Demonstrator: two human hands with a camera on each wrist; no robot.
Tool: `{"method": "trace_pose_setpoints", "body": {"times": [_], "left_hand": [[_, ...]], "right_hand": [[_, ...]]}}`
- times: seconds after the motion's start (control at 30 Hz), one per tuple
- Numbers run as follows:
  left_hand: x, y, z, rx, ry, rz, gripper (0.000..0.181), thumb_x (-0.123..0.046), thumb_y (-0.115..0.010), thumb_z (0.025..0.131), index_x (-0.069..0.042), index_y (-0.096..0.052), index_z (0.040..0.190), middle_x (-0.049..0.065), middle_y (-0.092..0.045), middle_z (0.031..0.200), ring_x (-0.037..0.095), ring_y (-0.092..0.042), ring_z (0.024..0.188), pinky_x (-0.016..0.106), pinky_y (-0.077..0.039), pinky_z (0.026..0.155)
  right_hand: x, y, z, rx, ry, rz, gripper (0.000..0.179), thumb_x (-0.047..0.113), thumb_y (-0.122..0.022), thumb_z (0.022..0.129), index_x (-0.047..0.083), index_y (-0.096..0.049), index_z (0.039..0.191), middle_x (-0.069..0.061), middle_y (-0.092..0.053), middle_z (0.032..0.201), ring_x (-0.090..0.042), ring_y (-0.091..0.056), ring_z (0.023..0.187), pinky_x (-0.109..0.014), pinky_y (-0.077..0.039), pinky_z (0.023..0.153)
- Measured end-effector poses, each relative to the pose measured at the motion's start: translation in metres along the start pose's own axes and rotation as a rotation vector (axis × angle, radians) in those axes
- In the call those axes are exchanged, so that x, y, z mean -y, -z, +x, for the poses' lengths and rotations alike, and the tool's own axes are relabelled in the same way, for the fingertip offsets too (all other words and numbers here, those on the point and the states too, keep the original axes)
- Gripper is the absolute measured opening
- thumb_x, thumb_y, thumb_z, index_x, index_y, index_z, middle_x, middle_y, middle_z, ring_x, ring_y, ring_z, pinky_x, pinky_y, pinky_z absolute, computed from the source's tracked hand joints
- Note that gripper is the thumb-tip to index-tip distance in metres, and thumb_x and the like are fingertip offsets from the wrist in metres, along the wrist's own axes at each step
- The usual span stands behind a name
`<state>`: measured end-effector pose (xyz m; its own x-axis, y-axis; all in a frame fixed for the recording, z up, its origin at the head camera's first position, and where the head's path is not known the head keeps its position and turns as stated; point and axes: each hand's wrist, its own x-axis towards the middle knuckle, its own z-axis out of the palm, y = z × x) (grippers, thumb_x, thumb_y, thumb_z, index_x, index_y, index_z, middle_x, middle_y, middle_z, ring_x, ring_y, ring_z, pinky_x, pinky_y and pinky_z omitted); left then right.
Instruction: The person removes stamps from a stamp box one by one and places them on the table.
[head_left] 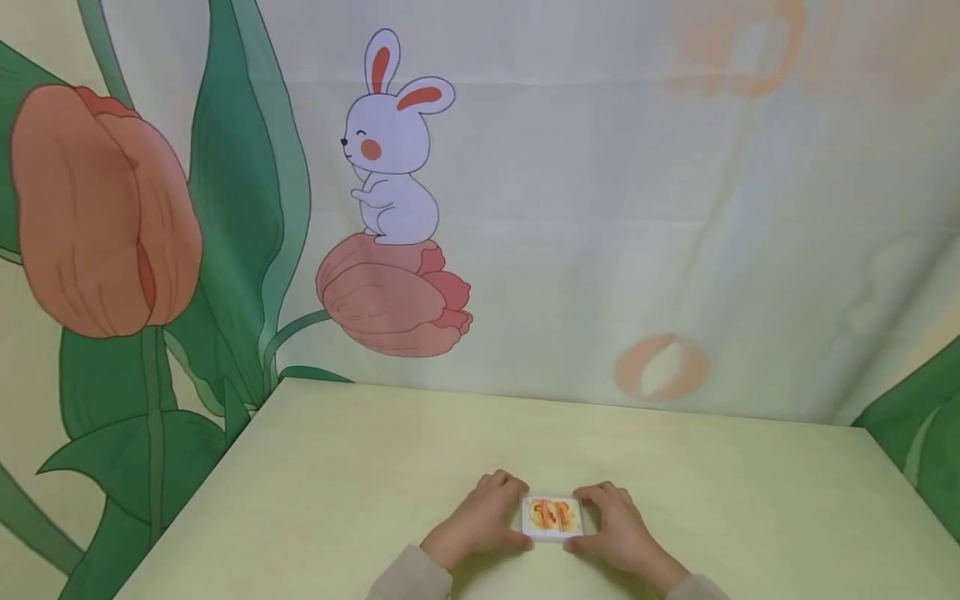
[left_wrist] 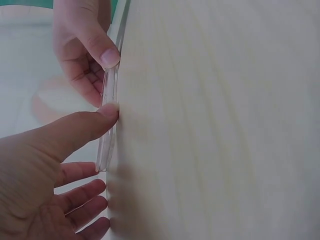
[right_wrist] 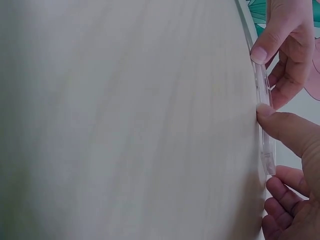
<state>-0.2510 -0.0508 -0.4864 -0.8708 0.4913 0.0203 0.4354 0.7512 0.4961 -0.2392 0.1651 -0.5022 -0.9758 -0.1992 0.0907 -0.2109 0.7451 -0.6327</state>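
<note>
A small flat clear-edged plastic case (head_left: 552, 516) with a yellow and orange picture, apparently of a burger, lies at the front of the table. My left hand (head_left: 487, 512) grips its left end, thumb at the near edge and forefinger at the far corner. At the other end, my right hand (head_left: 617, 527) holds it the same way. Seen side-on in the left wrist view, the transparent case (left_wrist: 111, 90) is thin, and the thumb presses its near edge. The right wrist view shows both thumbs on that edge of the case (right_wrist: 265, 90).
The pale wood-grain table (head_left: 375, 467) spreads around the hands. Behind it hangs a cloth backdrop (head_left: 555, 208) printed with a white rabbit (head_left: 397, 200), tulips (head_left: 105, 217) and green leaves, meeting the table's far edge.
</note>
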Motion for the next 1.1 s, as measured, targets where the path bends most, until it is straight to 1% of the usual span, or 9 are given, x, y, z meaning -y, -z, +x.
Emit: {"method": "trace_pose_setpoints", "body": {"times": [0.17, 0.37, 0.6, 0.87, 1.0, 1.1], "left_hand": [[-0.0003, -0.0006, -0.0002, 0.003, 0.012, -0.012, 0.065, -0.034, -0.08, 0.066, -0.007, -0.054, 0.12, 0.005, -0.052, 0.118, 0.02, -0.046, 0.108, 0.036, -0.041, 0.096], [-0.0016, -0.0005, -0.0022, 0.02, 0.02, -0.032, 0.065, -0.032, -0.08, 0.066, -0.007, -0.054, 0.12, 0.005, -0.052, 0.119, 0.021, -0.045, 0.109, 0.037, -0.041, 0.096], [-0.0049, -0.0004, -0.0005, 0.008, 0.016, -0.015, 0.064, -0.032, -0.08, 0.067, -0.006, -0.054, 0.119, 0.006, -0.051, 0.118, 0.022, -0.046, 0.107, 0.037, -0.042, 0.095], [-0.0044, 0.0014, -0.0024, 0.012, 0.022, -0.028, 0.064, -0.032, -0.079, 0.068, -0.005, -0.054, 0.12, 0.007, -0.052, 0.119, 0.023, -0.045, 0.109, 0.038, -0.042, 0.096], [-0.0038, 0.0016, -0.0024, 0.013, 0.016, -0.034, 0.063, -0.032, -0.079, 0.068, -0.006, -0.054, 0.12, 0.006, -0.052, 0.119, 0.023, -0.046, 0.109, 0.038, -0.041, 0.096], [-0.003, 0.0015, -0.0003, 0.007, 0.001, -0.029, 0.063, -0.032, -0.079, 0.068, -0.007, -0.054, 0.12, 0.006, -0.052, 0.118, 0.022, -0.046, 0.109, 0.038, -0.042, 0.096]], "right_hand": [[-0.0026, -0.0013, 0.0002, -0.005, 0.01, -0.001, 0.064, 0.031, -0.086, 0.055, 0.008, -0.061, 0.11, -0.001, -0.057, 0.103, -0.018, -0.046, 0.099, -0.04, -0.041, 0.088], [-0.0027, -0.0018, -0.0024, 0.005, -0.001, -0.001, 0.065, 0.032, -0.085, 0.055, 0.009, -0.06, 0.111, -0.001, -0.056, 0.103, -0.018, -0.046, 0.099, -0.041, -0.042, 0.088], [-0.0024, 0.0012, -0.0017, -0.014, 0.02, 0.002, 0.061, 0.026, -0.086, 0.056, 0.008, -0.061, 0.108, -0.002, -0.056, 0.103, -0.019, -0.047, 0.099, -0.042, -0.041, 0.088], [-0.0049, 0.0006, 0.0024, 0.004, 0.021, 0.011, 0.062, 0.028, -0.086, 0.055, 0.009, -0.06, 0.108, 0.001, -0.056, 0.103, -0.017, -0.046, 0.099, -0.041, -0.04, 0.09], [-0.005, 0.0002, 0.0012, 0.007, 0.015, 0.015, 0.063, 0.028, -0.086, 0.054, 0.01, -0.059, 0.108, 0.001, -0.056, 0.104, -0.016, -0.045, 0.099, -0.04, -0.039, 0.09], [-0.0045, 0.0014, 0.0011, -0.006, 0.006, 0.021, 0.063, 0.027, -0.086, 0.054, 0.01, -0.059, 0.108, 0.001, -0.056, 0.103, -0.016, -0.045, 0.099, -0.04, -0.039, 0.09]]}}
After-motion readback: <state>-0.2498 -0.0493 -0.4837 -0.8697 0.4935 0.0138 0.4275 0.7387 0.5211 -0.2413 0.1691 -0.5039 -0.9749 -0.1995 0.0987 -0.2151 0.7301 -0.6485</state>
